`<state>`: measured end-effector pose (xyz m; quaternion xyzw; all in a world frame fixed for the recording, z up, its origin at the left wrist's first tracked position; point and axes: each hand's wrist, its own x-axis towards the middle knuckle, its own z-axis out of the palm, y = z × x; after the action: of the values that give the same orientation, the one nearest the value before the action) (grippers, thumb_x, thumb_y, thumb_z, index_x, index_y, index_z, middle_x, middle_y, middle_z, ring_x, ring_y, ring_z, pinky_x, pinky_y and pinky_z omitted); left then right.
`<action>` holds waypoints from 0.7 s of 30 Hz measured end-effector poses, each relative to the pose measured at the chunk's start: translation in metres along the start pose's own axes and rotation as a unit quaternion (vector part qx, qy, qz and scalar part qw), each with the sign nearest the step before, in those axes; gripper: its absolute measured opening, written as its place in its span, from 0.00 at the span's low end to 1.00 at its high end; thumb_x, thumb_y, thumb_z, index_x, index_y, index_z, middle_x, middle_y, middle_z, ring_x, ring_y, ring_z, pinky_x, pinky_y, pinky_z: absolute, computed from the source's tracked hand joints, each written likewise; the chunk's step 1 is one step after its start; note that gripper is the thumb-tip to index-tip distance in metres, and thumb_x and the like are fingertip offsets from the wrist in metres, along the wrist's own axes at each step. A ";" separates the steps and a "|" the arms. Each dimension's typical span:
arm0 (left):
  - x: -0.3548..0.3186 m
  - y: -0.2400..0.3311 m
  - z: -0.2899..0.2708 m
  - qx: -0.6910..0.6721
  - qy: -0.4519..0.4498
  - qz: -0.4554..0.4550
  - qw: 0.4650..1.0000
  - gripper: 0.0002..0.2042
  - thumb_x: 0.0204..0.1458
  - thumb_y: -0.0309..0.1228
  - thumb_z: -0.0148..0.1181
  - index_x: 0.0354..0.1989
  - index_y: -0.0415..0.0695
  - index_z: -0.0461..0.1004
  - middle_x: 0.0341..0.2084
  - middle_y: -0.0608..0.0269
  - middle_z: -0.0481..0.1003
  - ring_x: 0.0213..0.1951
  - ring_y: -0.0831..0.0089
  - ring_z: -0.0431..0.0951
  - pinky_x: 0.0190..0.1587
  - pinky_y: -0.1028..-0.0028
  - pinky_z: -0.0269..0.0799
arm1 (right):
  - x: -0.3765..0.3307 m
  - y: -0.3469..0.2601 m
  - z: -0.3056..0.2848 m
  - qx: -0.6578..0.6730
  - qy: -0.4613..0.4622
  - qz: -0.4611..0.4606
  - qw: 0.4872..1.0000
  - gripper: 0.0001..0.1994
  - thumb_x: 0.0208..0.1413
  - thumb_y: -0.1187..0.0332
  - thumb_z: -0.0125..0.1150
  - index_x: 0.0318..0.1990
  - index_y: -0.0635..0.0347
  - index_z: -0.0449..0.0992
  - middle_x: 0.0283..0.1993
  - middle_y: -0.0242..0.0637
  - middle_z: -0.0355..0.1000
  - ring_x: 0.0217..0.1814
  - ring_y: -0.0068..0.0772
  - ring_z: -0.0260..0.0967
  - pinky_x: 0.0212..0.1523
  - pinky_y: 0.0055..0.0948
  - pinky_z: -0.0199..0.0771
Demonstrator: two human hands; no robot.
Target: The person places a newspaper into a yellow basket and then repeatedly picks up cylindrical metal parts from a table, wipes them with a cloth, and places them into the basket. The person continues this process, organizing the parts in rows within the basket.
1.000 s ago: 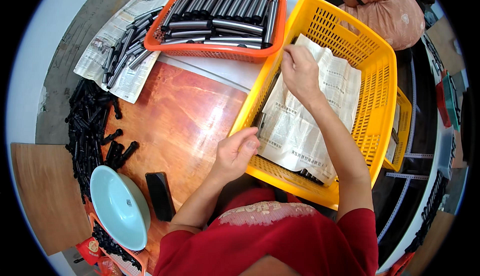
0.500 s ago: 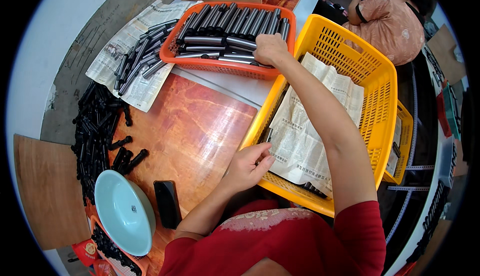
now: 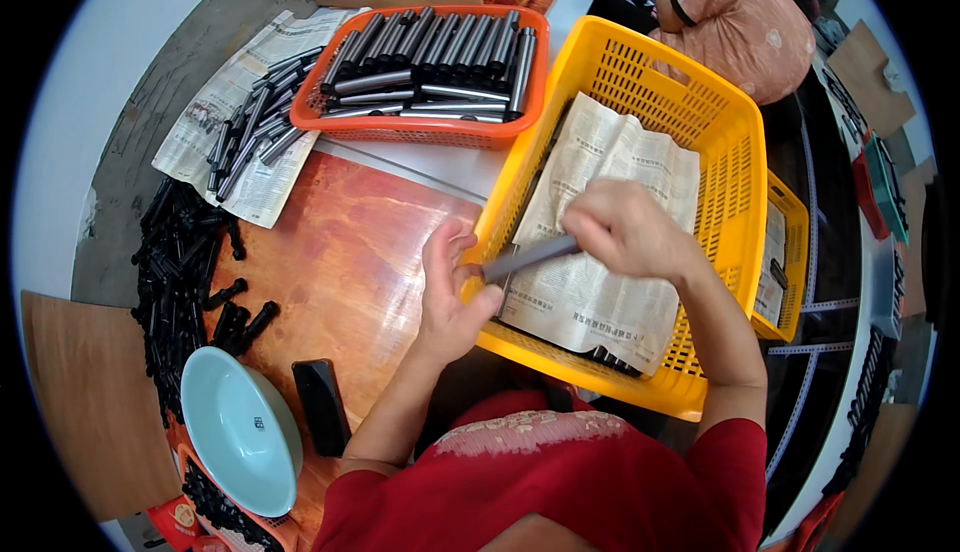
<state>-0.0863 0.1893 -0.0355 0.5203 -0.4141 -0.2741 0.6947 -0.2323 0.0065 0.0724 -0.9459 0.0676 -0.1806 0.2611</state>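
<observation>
My right hand is closed around one end of a grey metal tube, slightly blurred, held over the yellow basket. The tube's other end points at my left hand, whose fingers and thumb are spread beside it; whether they touch it is hard to tell. Newspaper lines the yellow basket, and another metal tube lies at its near left edge, partly hidden. Beyond, an orange basket holds several metal tubes with black ends, in rows.
More tubes lie on newspaper at the left. Black parts are heaped below them. A light blue bowl and a black phone are on the wooden table. Another person sits at the far right.
My right hand has come back from the orange basket with a metal tube, now over the yellow basket. My left hand has risen and opened toward the tube. The view has shifted slightly.
</observation>
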 end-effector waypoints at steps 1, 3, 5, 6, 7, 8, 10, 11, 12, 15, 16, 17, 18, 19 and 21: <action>0.001 0.009 -0.001 0.126 -0.066 0.041 0.989 0.34 0.42 0.31 0.65 0.59 0.37 0.58 0.52 0.55 0.62 0.48 0.64 0.68 0.47 0.67 0.67 | -0.013 -0.007 -0.001 0.016 -0.023 0.000 1.000 0.09 0.52 0.68 0.52 0.25 0.62 0.73 0.21 0.44 0.67 0.26 0.48 0.67 0.30 0.40 0.68; 0.001 0.014 0.006 0.159 -0.240 0.037 0.957 0.30 0.43 0.32 0.66 0.55 0.37 0.63 0.44 0.56 0.67 0.44 0.65 0.71 0.45 0.69 0.67 | -0.031 -0.016 0.001 0.035 -0.025 -0.002 0.999 0.08 0.51 0.68 0.52 0.25 0.61 0.72 0.21 0.43 0.67 0.26 0.48 0.67 0.31 0.41 0.68; -0.002 0.037 0.022 0.106 -0.336 -0.150 0.924 0.25 0.43 0.35 0.67 0.48 0.35 0.70 0.29 0.63 0.72 0.34 0.71 0.74 0.40 0.75 0.68 | -0.041 -0.021 0.006 0.042 0.018 -0.007 0.999 0.06 0.50 0.70 0.51 0.25 0.61 0.71 0.21 0.42 0.67 0.26 0.48 0.66 0.30 0.41 0.67; -0.009 0.032 0.027 0.062 -0.332 -0.172 0.925 0.25 0.44 0.36 0.67 0.49 0.35 0.69 0.28 0.64 0.72 0.32 0.73 0.73 0.36 0.76 0.68 | -0.045 -0.020 0.006 0.046 0.039 -0.020 0.998 0.06 0.49 0.70 0.52 0.24 0.61 0.70 0.21 0.41 0.65 0.25 0.47 0.65 0.29 0.41 0.67; -0.017 0.022 0.030 0.019 -0.326 -0.193 0.925 0.25 0.45 0.36 0.66 0.49 0.35 0.69 0.27 0.65 0.71 0.29 0.75 0.72 0.33 0.78 0.68 | -0.049 -0.020 0.004 0.050 0.060 -0.035 0.996 0.05 0.47 0.70 0.52 0.23 0.60 0.69 0.20 0.40 0.64 0.24 0.46 0.64 0.28 0.40 0.66; -0.019 0.022 0.033 -0.023 -0.320 -0.216 0.922 0.25 0.46 0.37 0.66 0.49 0.35 0.69 0.26 0.66 0.71 0.27 0.77 0.72 0.30 0.79 0.67 | -0.054 -0.019 0.004 0.057 0.082 -0.048 0.994 0.05 0.46 0.70 0.53 0.22 0.60 0.68 0.19 0.39 0.63 0.23 0.45 0.63 0.27 0.40 0.66; -0.015 0.032 0.027 -0.092 -0.358 -0.327 0.870 0.21 0.48 0.37 0.64 0.46 0.35 0.70 0.20 0.69 0.69 0.18 0.84 0.67 0.20 0.83 0.62 | -0.060 -0.007 -0.004 0.012 0.083 -0.119 0.989 0.06 0.43 0.70 0.54 0.19 0.58 0.65 0.18 0.38 0.61 0.20 0.43 0.61 0.24 0.37 0.64; -0.015 0.029 0.024 -0.137 -0.380 -0.337 0.850 0.21 0.49 0.35 0.63 0.47 0.35 0.69 0.20 0.69 0.69 0.17 0.85 0.66 0.19 0.84 0.61 | -0.062 -0.004 -0.007 -0.009 0.081 -0.154 0.985 0.07 0.42 0.70 0.54 0.18 0.57 0.64 0.17 0.37 0.60 0.19 0.42 0.59 0.23 0.36 0.63; -0.015 0.027 0.023 -0.181 -0.401 -0.347 0.828 0.20 0.49 0.34 0.63 0.48 0.36 0.69 0.19 0.69 0.69 0.15 0.86 0.65 0.17 0.84 0.59 | -0.065 -0.006 -0.008 -0.010 0.080 -0.151 0.985 0.08 0.41 0.70 0.54 0.17 0.57 0.63 0.16 0.36 0.59 0.19 0.41 0.58 0.22 0.35 0.62; -0.013 0.032 0.030 -0.121 -0.431 -0.349 0.823 0.20 0.51 0.40 0.62 0.43 0.36 0.69 0.18 0.70 0.68 0.15 0.83 0.66 0.18 0.81 0.62 | -0.077 -0.012 -0.003 0.004 0.085 -0.122 0.989 0.08 0.41 0.72 0.51 0.15 0.58 0.61 0.14 0.36 0.56 0.16 0.42 0.56 0.19 0.35 0.60; -0.013 0.034 0.031 -0.090 -0.438 -0.350 0.823 0.21 0.51 0.42 0.62 0.42 0.36 0.69 0.18 0.71 0.67 0.16 0.81 0.67 0.19 0.80 0.64 | -0.082 -0.013 0.001 0.025 0.090 -0.073 0.993 0.08 0.42 0.72 0.51 0.15 0.58 0.62 0.14 0.38 0.57 0.16 0.43 0.57 0.19 0.36 0.61; -0.016 0.033 0.034 -0.056 -0.422 -0.295 0.855 0.21 0.51 0.42 0.61 0.42 0.35 0.69 0.18 0.69 0.68 0.18 0.79 0.69 0.21 0.77 0.66 | -0.087 -0.014 0.007 0.045 0.093 -0.023 0.994 0.09 0.43 0.73 0.50 0.15 0.59 0.62 0.14 0.39 0.57 0.15 0.44 0.57 0.19 0.36 0.61; -0.020 0.033 0.039 -0.022 -0.405 -0.239 0.882 0.21 0.51 0.42 0.61 0.42 0.34 0.68 0.19 0.67 0.69 0.19 0.76 0.70 0.24 0.75 0.68 | -0.090 -0.015 0.010 0.065 0.096 0.027 0.993 0.09 0.45 0.73 0.49 0.16 0.60 0.62 0.13 0.40 0.58 0.15 0.45 0.57 0.19 0.37 0.62; -0.023 0.033 0.042 0.012 -0.384 -0.182 0.905 0.21 0.51 0.42 0.61 0.42 0.34 0.68 0.19 0.66 0.70 0.21 0.73 0.72 0.26 0.72 0.70 | -0.091 -0.016 0.011 0.060 0.083 0.054 0.993 0.10 0.47 0.73 0.47 0.16 0.61 0.62 0.14 0.42 0.58 0.15 0.46 0.58 0.20 0.38 0.62; -0.022 0.039 0.047 0.086 -0.380 -0.190 0.901 0.21 0.52 0.41 0.60 0.41 0.33 0.68 0.21 0.61 0.71 0.25 0.69 0.73 0.30 0.69 0.70 | -0.094 -0.018 0.010 0.050 0.059 0.112 0.991 0.12 0.52 0.72 0.45 0.17 0.63 0.63 0.14 0.46 0.60 0.16 0.47 0.60 0.20 0.39 0.64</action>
<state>-0.1396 0.1955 0.0004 0.5028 -0.5619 -0.5412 0.3722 -0.3148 0.0472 0.0454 -0.9059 0.1789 -0.2089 0.3220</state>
